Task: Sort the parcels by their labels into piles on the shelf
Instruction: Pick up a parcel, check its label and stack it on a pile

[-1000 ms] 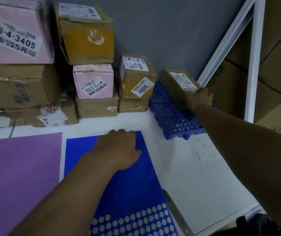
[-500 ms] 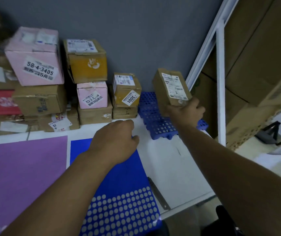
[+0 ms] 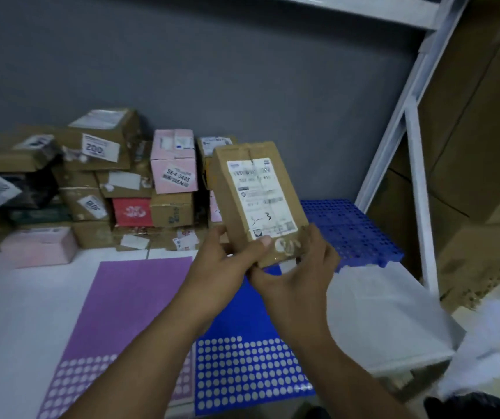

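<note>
Both hands hold one brown parcel up over the shelf, label facing the camera.

The parcel (image 3: 257, 204) stands nearly upright in the air above the near-middle of the white shelf (image 3: 15, 313), over the blue mat (image 3: 242, 358) beside the purple mat (image 3: 121, 297). The left hand (image 3: 224, 267) grips its lower end, thumb pressed on the front at the bottom edge of the white label (image 3: 262, 198), which bears a handwritten "3-3". The right hand (image 3: 300, 276) grips the lower right corner, fingers curled round the side. Stacked parcels (image 3: 106, 192) fill the back left of the shelf; a blue plastic grid (image 3: 348, 231) lies at the back right.
</note>
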